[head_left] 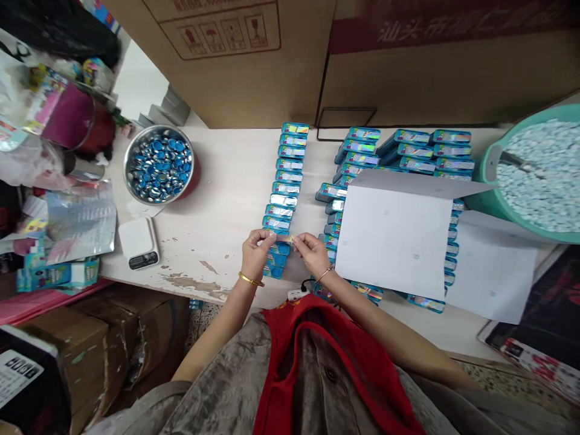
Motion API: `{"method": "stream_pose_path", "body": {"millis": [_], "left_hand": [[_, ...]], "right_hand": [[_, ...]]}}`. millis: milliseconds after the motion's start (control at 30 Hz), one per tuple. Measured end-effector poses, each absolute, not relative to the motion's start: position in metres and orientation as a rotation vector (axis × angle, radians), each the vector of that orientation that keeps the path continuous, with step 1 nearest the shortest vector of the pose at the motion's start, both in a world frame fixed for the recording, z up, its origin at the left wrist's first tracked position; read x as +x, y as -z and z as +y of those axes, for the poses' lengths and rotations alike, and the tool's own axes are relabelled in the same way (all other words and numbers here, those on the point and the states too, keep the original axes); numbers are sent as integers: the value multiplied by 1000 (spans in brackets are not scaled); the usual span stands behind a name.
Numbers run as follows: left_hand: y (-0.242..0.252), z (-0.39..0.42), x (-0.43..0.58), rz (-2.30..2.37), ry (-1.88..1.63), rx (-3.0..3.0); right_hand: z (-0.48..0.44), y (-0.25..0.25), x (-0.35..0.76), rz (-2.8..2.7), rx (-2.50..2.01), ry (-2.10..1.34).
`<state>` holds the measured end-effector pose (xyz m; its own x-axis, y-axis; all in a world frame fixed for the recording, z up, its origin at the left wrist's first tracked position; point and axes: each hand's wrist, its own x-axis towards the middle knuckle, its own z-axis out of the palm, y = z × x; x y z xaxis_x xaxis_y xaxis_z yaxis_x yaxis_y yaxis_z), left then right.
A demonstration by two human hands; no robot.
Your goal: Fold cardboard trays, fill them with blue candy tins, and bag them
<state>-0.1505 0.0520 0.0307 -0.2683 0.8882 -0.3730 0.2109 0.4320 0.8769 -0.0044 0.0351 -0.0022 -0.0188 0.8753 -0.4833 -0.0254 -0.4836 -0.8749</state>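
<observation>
My left hand (255,252) and my right hand (312,251) pinch the two ends of a small shiny sticker strip (284,238) between them. They hover over the near end of a long row of blue tins (284,187) that runs away from me on the white table (222,199). The nearest tins lie just under my fingers. More blue tins (408,148) are stacked to the right, partly covered by a white sheet of paper (392,238).
A metal bowl of blue round pieces (158,163) stands at the left, with a small white scale (138,241) near it. A teal basin of pale pieces (539,172) stands at the right. Cardboard boxes (254,54) line the back. Clutter fills the left edge.
</observation>
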Motion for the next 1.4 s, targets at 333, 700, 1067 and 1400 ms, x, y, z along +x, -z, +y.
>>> {"method": "stream_pose_path", "body": {"millis": [333, 700, 1067, 1400], "left_hand": [[6, 56, -161, 2043, -613, 1405], [29, 57, -168, 2204, -494, 1153], [-6, 126, -154, 1916, -822, 1377], [-2, 249, 23, 1091, -269, 2232]], "right_hand": [[38, 30, -11, -1239, -1751, -1376], [35, 61, -32, -1146, -1854, -1434], [117, -18, 42, -1509, -1812, -1122], [138, -20, 200, -1834, -1920, -609]]}}
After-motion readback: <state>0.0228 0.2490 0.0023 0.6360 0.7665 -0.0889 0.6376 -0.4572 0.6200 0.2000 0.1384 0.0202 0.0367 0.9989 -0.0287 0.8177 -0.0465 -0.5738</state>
